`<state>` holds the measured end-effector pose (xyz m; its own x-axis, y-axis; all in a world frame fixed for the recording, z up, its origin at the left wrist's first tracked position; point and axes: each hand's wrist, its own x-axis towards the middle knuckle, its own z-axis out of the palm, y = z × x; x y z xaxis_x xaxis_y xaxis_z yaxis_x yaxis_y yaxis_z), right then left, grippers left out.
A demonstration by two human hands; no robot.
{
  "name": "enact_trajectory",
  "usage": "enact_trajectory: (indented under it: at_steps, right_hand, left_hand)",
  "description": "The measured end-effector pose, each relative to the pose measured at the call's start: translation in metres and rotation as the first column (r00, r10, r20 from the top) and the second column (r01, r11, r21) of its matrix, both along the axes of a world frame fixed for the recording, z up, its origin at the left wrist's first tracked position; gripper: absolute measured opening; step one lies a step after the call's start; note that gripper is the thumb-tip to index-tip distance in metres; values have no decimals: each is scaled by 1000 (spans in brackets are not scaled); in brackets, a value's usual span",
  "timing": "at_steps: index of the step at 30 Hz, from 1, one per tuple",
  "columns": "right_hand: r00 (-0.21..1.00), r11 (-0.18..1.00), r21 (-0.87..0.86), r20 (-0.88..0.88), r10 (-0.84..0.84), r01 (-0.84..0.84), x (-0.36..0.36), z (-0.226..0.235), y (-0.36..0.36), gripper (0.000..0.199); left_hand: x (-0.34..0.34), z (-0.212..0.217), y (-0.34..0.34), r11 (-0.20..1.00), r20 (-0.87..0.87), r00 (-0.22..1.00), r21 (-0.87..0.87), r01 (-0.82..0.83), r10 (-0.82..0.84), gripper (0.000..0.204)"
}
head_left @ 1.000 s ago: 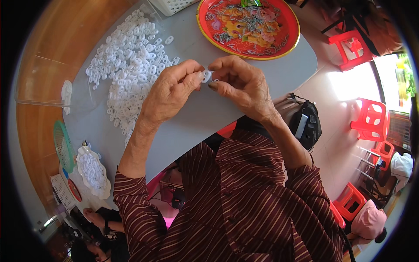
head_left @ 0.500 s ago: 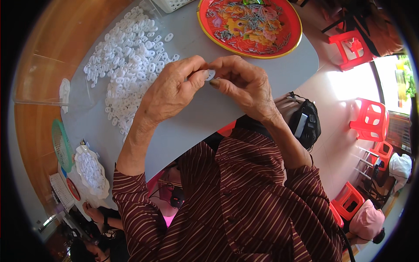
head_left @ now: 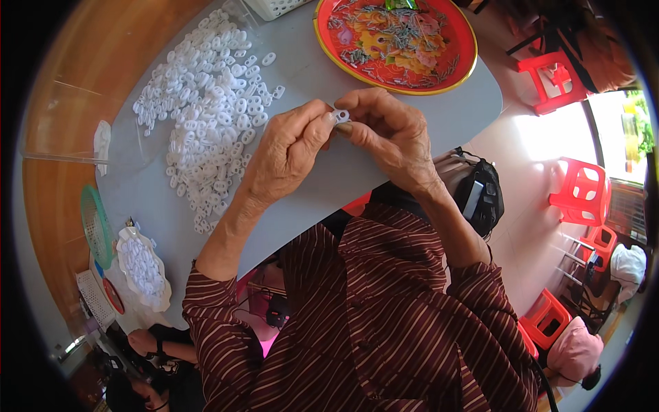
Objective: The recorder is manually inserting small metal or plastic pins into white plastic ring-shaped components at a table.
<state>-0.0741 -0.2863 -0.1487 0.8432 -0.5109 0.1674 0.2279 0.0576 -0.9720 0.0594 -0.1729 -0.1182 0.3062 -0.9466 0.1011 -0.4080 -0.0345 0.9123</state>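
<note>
Above the grey table [head_left: 309, 185], a small white oval plastic piece with holes [head_left: 342, 116] is pinched between my two hands. My left hand [head_left: 294, 147] is closed, its thumb and fingertips on the left end of the piece. My right hand [head_left: 386, 130] closes on it from the other side, thumb below and index finger above. Any smaller part at the fingertips is too tiny to make out. Left of my left hand spreads a large heap of similar white pieces [head_left: 213, 117]. Beyond my hands lies a red floral tray [head_left: 329, 51] with many small metal pins [head_left: 405, 34].
A white perforated basket [head_left: 278, 7] stands at the far edge. At lower left are a scalloped dish [head_left: 165, 285] of white pieces, a green mesh basket [head_left: 96, 226] and a co-worker's arm [head_left: 175, 349]. A black bag [head_left: 484, 196] and red stools [head_left: 580, 191] are on the right.
Both hands have shifted slightly right, and the left wrist has swung inward. The white piece now shows more plainly between the fingertips. The co-worker's hand at lower left has moved.
</note>
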Motion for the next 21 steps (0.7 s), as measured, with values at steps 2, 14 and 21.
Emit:
enact_trajectory:
  at_steps: [2, 14, 21]
  right_hand:
    - [1000, 1000, -11, -5, -16, 15, -1, 1, 0, 22]
    - [995, 984, -180, -95, -14, -4, 0, 2, 2, 31]
    - [997, 994, -112, -74, 9, -17, -1, 2, 2, 28]
  left_hand:
    - [-3, -1, 0, 997, 33, 997, -27, -72, 73, 22]
    - [-1, -12, 1, 987, 26, 993, -111, -112, 115, 18]
    - [4, -5, 1, 997, 108, 994, -75, -26, 34, 14]
